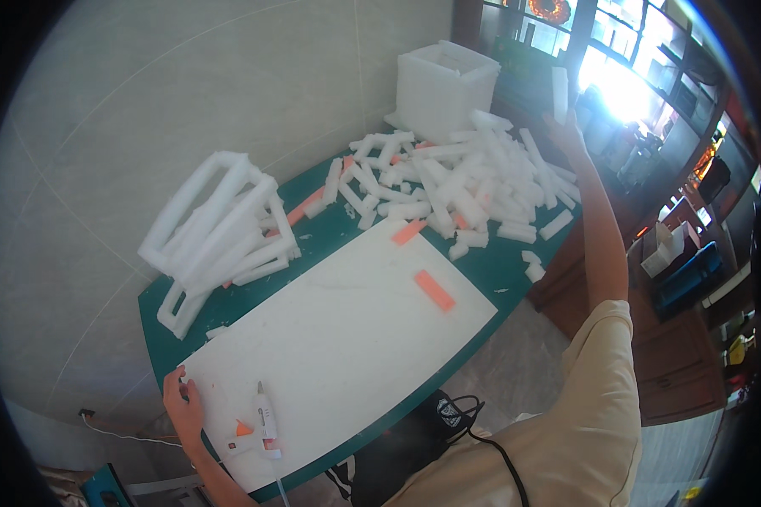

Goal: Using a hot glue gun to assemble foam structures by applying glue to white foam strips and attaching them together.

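The left hand [183,404] lies on the near left corner of the white board [347,338], its fingers spread flat and pressing the sheet down against the green table [499,270]. The right hand [564,127] is stretched out to the far right, above the edge of the table, and pinches a short white foam strip [560,91] that stands upright between the fingers.

Just right of the left hand, a white glue gun [265,418] with an orange tip rests on the board, its cord running off the near edge. Two orange strips [434,290] lie on the far part of the board, one near its middle and one at its far edge, well apart from the gun.

Judging by how things lie, the work looks partly done. On the far left stands a foam frame [220,228] of long white bars, already joined and tilted against itself, with a smaller loop below it. Behind the board a big loose pile of foam pieces [457,182] is heaped, a few orange bits among them, and none of these seem joined yet. A white foam box [444,84] stands upright at the far end beyond the pile. The board itself carries almost nothing, so most of the pile appears still to be used.
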`<state>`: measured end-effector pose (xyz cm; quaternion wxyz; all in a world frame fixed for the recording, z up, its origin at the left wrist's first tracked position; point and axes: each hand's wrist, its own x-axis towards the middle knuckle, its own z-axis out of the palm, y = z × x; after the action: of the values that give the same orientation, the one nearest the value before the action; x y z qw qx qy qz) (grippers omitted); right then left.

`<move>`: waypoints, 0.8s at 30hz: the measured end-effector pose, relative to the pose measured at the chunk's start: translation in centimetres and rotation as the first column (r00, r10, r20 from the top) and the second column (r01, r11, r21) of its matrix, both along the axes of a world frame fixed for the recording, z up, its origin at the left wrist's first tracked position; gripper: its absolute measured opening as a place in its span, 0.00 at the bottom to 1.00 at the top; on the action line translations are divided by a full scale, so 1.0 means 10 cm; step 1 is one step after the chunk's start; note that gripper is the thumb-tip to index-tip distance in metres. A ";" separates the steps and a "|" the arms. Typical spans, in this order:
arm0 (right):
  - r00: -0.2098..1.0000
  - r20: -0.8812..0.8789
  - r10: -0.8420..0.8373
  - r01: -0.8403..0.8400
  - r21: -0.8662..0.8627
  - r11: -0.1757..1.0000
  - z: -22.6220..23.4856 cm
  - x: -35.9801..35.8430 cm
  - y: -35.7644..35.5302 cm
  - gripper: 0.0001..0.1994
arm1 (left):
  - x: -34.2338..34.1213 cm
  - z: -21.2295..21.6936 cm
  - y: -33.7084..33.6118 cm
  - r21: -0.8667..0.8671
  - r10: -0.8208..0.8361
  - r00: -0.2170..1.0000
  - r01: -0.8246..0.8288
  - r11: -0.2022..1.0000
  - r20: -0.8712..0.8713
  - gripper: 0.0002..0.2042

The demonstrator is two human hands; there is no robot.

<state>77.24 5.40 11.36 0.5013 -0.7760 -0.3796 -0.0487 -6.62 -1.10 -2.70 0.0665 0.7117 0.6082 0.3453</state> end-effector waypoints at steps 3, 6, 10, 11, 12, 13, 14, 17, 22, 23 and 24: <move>0.988 -0.056 0.143 -0.152 -0.250 0.956 -0.39 1.19 -0.09 0.23 | 0.06 -0.03 0.06 0.026 -0.029 0.999 0.029 0.999 0.027 0.16; 0.965 0.251 0.082 0.018 -0.373 0.928 -0.65 1.79 -0.50 0.23 | 0.19 -0.21 0.22 0.017 -0.072 0.995 0.071 0.997 0.073 0.16; 0.999 0.024 -0.043 0.049 -0.395 0.917 -0.93 0.62 -0.29 0.26 | 0.00 0.03 -0.02 -0.007 0.006 1.000 -0.006 1.000 -0.029 0.16; 0.998 0.029 -0.053 0.060 -0.394 0.917 -0.94 0.61 -0.37 0.26 | 0.01 0.01 0.00 -0.015 -0.004 1.000 0.004 1.000 -0.025 0.16; 0.989 0.141 -0.046 0.100 -0.408 0.907 -0.99 0.57 -0.44 0.26 | 0.02 0.00 0.01 -0.014 -0.010 1.000 0.010 1.000 -0.022 0.16; 0.967 0.251 -0.036 0.142 -0.419 0.897 -0.98 0.50 -0.51 0.27 | 0.04 -0.01 0.03 -0.013 -0.008 1.000 0.007 1.000 -0.011 0.16; 0.954 0.300 -0.011 0.130 -0.380 0.916 -1.06 0.69 -0.53 0.28 | 0.08 -0.04 0.06 -0.010 -0.013 1.000 0.013 1.000 0.012 0.16; 0.902 0.431 -0.013 0.180 -0.348 0.920 -1.25 0.75 -0.52 0.30 | 0.09 -0.05 0.07 -0.027 -0.016 0.999 0.017 0.999 0.030 0.16; 0.982 0.191 0.002 0.071 -0.376 0.924 -1.19 0.54 -0.42 0.27 | 0.08 -0.03 0.04 -0.026 -0.010 1.000 0.010 1.000 0.018 0.16; 0.989 0.150 0.000 0.053 -0.351 0.935 -1.17 0.56 -0.42 0.25 | 0.09 -0.03 0.05 -0.027 -0.012 1.000 0.012 1.000 0.021 0.15; 0.988 0.155 -0.003 0.057 -0.350 0.935 -1.16 0.58 -0.44 0.25 | 0.11 -0.03 0.06 -0.025 -0.015 1.000 0.015 1.000 0.026 0.15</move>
<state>82.99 1.03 -0.22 0.3228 -0.8531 -0.4072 -0.0463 -5.55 -0.50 -3.03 0.0860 0.7108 0.6063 0.3461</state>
